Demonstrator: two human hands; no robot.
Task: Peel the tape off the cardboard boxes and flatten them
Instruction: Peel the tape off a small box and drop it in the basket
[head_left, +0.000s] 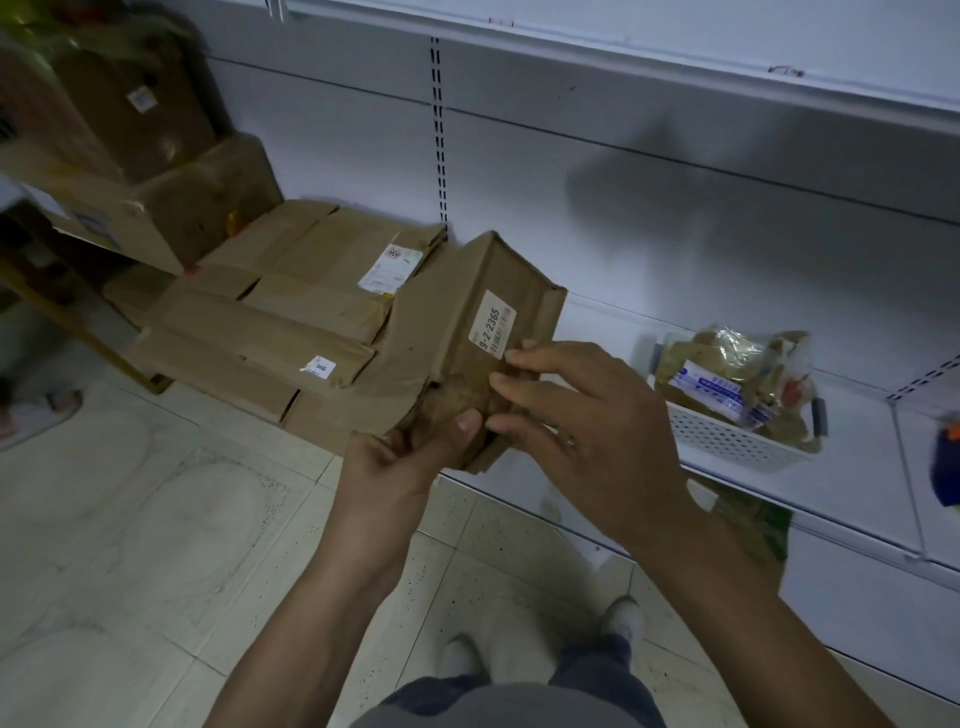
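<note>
White metal shelf (675, 208), smooth, top cut off. Flattened boxes (291, 312), matte and creased, stacked at left. Small box (467, 291) held above the floor tiles, white label (492, 331) on its side. The near end is crumpled and tape is hard to make out. My left hand (400, 462) grips that end and my right hand (576, 410) pinches it.

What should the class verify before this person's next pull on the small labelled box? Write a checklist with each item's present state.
1. Left hand holds the small box, thumb on its near end: ok.
2. Right hand fingertips rest on that crumpled end: ok.
3. Loose edge pinched in the grip: cannot tell.
4. Box flattened: not ok, its sides stand folded.
5. Flattened stack lies behind the box: ok.
6. White basket with scrap stands on the shelf: ok.
</note>
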